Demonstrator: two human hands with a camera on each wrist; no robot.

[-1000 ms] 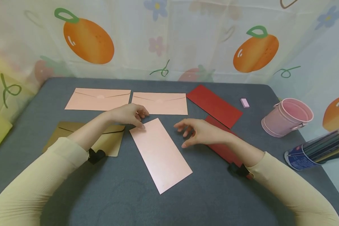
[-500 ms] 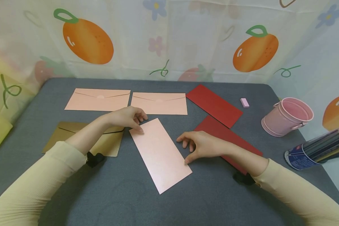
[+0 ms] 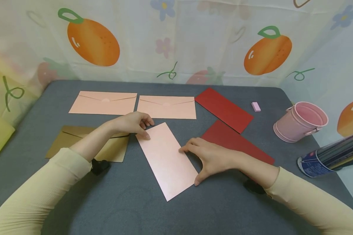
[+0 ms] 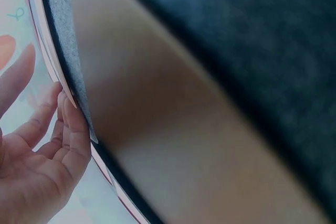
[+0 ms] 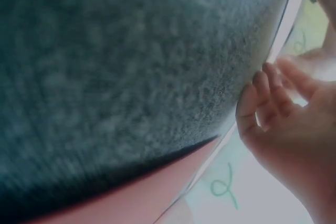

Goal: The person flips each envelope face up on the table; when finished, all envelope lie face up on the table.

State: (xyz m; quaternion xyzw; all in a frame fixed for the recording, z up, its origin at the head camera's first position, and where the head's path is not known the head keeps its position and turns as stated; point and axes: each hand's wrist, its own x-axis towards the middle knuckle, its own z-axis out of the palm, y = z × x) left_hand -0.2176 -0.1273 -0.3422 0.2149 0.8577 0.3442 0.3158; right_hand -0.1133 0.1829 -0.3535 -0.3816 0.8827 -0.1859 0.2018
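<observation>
A pale pink envelope (image 3: 164, 163), plain side up and slanted, lies on the grey table before the person. At its upper left corner, the thumb of the left hand (image 3: 132, 124) touches the paper while the other fingers bend loosely above the table. The right hand (image 3: 211, 156) spreads along its right edge, forefinger at the middle of the edge and thumb near the lower right corner. Under the left forearm lies a gold envelope (image 3: 117, 150), partly covered. The wrist views show the left hand's fingers (image 4: 73, 124) and the right hand's fingers (image 5: 268, 93) loosely bent by the tabletop.
Two pink envelopes, one on the left (image 3: 97, 106) and one beside it (image 3: 170, 111), lie flap up at the back. Two red envelopes (image 3: 223, 109) lie to their right. Farther right are an eraser (image 3: 256, 106), a pink bucket (image 3: 291, 127) and a pencil holder (image 3: 314, 164).
The right hand has moved down and toward the pale pink envelope, its fingers and thumb now at the right edge. The left hand and the envelope have stayed almost in place.
</observation>
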